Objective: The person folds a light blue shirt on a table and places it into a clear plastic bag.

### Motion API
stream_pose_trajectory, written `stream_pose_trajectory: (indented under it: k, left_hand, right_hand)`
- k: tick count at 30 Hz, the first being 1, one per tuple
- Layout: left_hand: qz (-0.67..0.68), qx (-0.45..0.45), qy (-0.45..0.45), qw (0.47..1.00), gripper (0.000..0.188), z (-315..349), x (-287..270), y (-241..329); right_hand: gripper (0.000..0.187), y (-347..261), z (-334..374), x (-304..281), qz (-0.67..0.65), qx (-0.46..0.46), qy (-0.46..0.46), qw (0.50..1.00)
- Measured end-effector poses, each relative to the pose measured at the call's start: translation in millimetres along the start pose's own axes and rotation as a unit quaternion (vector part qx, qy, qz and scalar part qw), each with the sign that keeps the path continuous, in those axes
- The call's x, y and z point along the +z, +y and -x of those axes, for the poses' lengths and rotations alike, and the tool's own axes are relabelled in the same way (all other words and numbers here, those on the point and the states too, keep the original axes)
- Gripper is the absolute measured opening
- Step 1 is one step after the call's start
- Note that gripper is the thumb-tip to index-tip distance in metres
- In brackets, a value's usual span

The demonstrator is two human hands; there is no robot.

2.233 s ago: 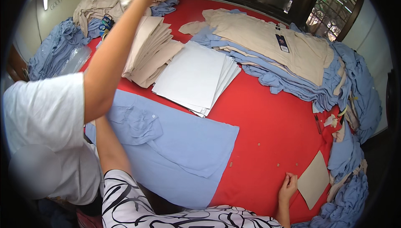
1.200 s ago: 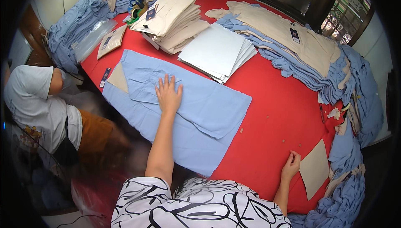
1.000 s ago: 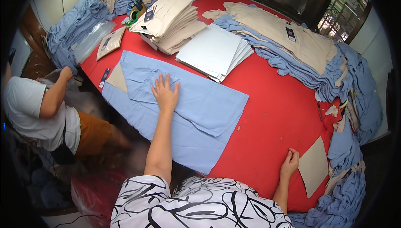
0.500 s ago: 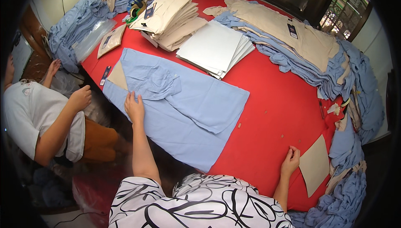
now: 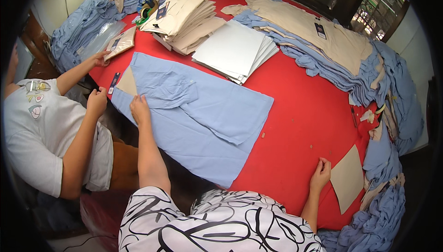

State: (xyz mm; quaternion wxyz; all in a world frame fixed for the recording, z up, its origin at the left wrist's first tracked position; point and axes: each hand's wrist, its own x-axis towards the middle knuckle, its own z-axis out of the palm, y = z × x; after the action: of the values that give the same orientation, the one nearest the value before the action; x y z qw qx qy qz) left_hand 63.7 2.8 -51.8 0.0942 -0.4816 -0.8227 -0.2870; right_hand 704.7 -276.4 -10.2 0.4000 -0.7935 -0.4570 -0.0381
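A light blue shirt point(image 5: 217, 102) lies partly folded on the red-covered table, its sleeve crumpled across the upper part. A tan card point(image 5: 127, 85) shows at the shirt's left end. My left hand point(image 5: 140, 110) is beside that card, fingers bent and closed on the shirt's near folded edge. My right hand point(image 5: 320, 174) rests low at the right, close to a loose tan card point(image 5: 347, 178). Its fingers are curled with the tips together; anything inside them is hidden. A dark tag point(image 5: 114, 82) lies just past the shirt's left end.
A co-worker point(image 5: 60, 146) at the left touches a bagged beige shirt point(image 5: 121, 43). Folded beige shirts point(image 5: 182, 16) and white sheets point(image 5: 230, 49) are stacked behind the blue shirt. Piled shirts point(image 5: 304, 35) line the far right edge. A tape dispenser point(image 5: 146, 9) stands at the back left.
My left hand has shifted slightly left and its fingers have closed at the shirt's edge. The co-worker has leaned in and reached the bagged shirt. My right hand stays put.
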Motion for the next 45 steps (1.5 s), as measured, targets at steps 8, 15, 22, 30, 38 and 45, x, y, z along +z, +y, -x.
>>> stream_pose_trajectory:
  k: [8,15,22,30,38,45]
  left_hand:
    - [0.154,-0.097,0.049,0.982,0.051,25,-25,-37]
    - [0.379,-0.396,0.049,0.835,0.053,149,-4,-67]
    - [0.192,-0.099,0.076,0.973,0.033,104,-51,-66]
    - [0.092,0.199,-0.130,0.967,0.059,-38,-74,-76]
    - [0.115,0.406,-0.331,0.844,0.083,-164,-48,-85]
    - [0.185,0.341,-0.256,0.885,0.093,-177,-6,-118]
  right_hand:
    - [0.013,4,1,0,-0.021,0.010,-0.001,1.000]
    - [0.013,5,-3,1,0.007,-0.003,-0.019,1.000]
    - [0.014,-11,-12,2,-0.098,0.091,-0.073,0.988]
    - [0.013,-212,19,65,-0.151,-0.208,-0.237,0.937]
    - [0.025,-382,98,193,-0.184,-0.345,-0.307,0.867]
    - [0.047,-429,103,296,0.020,-0.255,-0.131,0.958]
